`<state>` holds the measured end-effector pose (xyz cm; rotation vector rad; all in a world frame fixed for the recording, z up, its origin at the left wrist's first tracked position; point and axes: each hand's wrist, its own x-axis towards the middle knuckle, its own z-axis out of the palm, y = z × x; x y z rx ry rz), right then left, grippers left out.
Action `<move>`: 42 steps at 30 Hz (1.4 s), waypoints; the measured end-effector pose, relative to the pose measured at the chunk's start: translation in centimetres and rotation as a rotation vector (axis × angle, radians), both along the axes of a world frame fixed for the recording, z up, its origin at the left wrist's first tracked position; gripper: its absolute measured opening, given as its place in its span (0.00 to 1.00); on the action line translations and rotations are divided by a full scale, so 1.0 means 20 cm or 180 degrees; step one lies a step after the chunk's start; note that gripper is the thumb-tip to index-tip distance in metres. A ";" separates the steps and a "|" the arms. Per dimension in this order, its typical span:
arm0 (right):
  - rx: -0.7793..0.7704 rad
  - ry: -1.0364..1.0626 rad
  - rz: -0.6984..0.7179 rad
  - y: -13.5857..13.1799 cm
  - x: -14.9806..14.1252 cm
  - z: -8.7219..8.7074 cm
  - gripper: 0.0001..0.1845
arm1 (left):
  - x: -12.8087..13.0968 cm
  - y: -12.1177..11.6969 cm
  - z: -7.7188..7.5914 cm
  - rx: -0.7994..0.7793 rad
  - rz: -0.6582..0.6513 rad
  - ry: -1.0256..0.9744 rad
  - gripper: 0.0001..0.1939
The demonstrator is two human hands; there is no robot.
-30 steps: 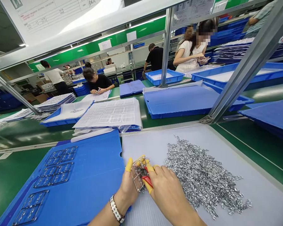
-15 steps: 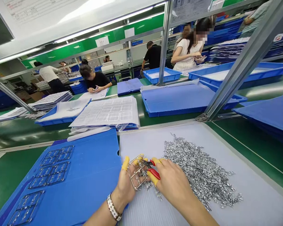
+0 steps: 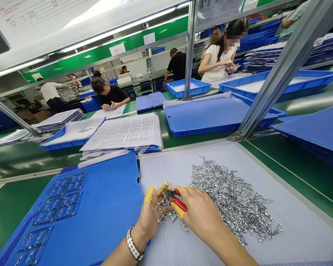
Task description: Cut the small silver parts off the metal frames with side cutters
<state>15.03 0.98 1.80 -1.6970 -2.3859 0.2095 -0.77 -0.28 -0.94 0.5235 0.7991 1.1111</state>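
Note:
My left hand (image 3: pixel 147 217), with yellow finger covers on, is closed around a small metal wire frame (image 3: pixel 158 212) with crossbars, tilted up over the white sheet. In my right hand (image 3: pixel 198 208), also with yellow finger covers, are red-handled pliers (image 3: pixel 180 204). Their dark jaws reach the right side of the frame; what lies between the jaws is too small to make out. Under and beside my hands spreads a heap of small shiny twisted metal pieces (image 3: pixel 233 199). A few loose ones lie just below the frame.
On the blue board (image 3: pixel 105 210) to the left lie several finished-looking wire frames (image 3: pixel 58 208). Beyond are a stack of wrapped sheets (image 3: pixel 124 133), blue trays (image 3: pixel 208 112) and a slanting metal post (image 3: pixel 283 74). Co-workers (image 3: pixel 222 59) sit across the green bench.
My left hand has turned the wire frame to a steeper angle, so it looks narrower. My right hand and the pliers have shifted only slightly. The view has moved a little.

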 end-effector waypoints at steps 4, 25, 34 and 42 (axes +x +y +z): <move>0.0044 -0.0029 -0.0002 0.00 -0.01 0.01 0.11 | 0.00 0.00 0.01 0.0038 0.0073 0.0089 0.29; 0.0029 -0.0172 -0.0012 -0.04 -0.03 0.00 0.08 | -0.02 0.03 0.09 -0.0099 0.0379 -0.0786 0.27; 0.0119 -0.0305 -0.0006 -0.04 -0.09 0.03 0.06 | -0.02 0.02 0.05 -0.0088 0.0650 -0.0384 0.27; 0.0022 -0.0394 0.0007 -0.04 -0.09 0.06 0.04 | -0.01 0.02 0.05 0.0016 0.0813 -0.0301 0.28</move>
